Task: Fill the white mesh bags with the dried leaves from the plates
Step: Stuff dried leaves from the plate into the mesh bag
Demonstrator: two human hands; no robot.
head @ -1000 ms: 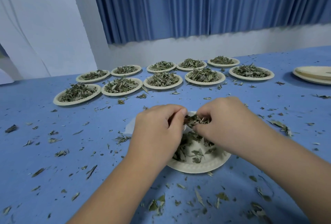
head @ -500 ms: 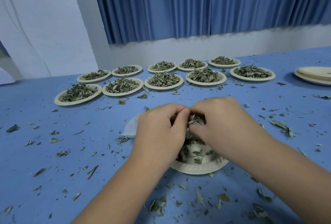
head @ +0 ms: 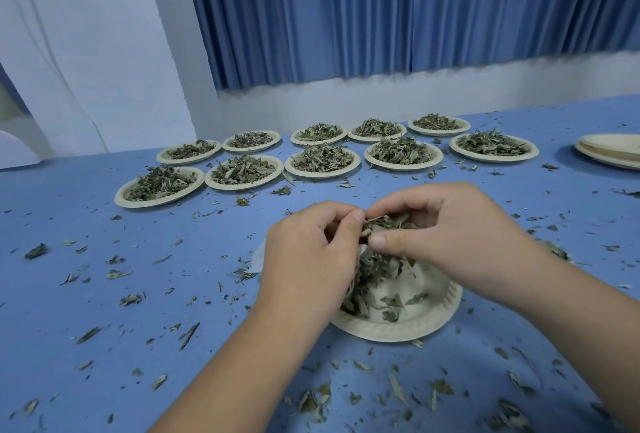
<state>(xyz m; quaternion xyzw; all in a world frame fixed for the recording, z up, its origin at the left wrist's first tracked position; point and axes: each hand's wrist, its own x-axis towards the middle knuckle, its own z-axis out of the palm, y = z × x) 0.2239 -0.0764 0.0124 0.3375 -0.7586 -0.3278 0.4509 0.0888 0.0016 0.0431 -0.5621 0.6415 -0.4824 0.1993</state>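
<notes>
A cream paper plate (head: 408, 327) lies on the blue table right in front of me with a thin layer of dried leaves (head: 375, 280) on it. Above it, my left hand (head: 308, 259) grips the mouth of a white mesh bag, mostly hidden; a white corner (head: 258, 257) peeks out left of the hand. My right hand (head: 446, 231) pinches a clump of dried leaves (head: 384, 223) against the bag's mouth, thumb and fingers curled round it. Both hands touch at the fingertips.
Several paper plates heaped with dried leaves (head: 322, 159) stand in two rows at the back of the table. A stack of bare plates (head: 609, 150) sits at the far right. Loose leaf bits (head: 398, 394) litter the blue tabletop all round. A blue curtain hangs behind.
Both hands have closed in together over the plate. The right hand's clump of leaves sits tighter against the bag mouth, and the plate holds fewer leaves than a second ago.
</notes>
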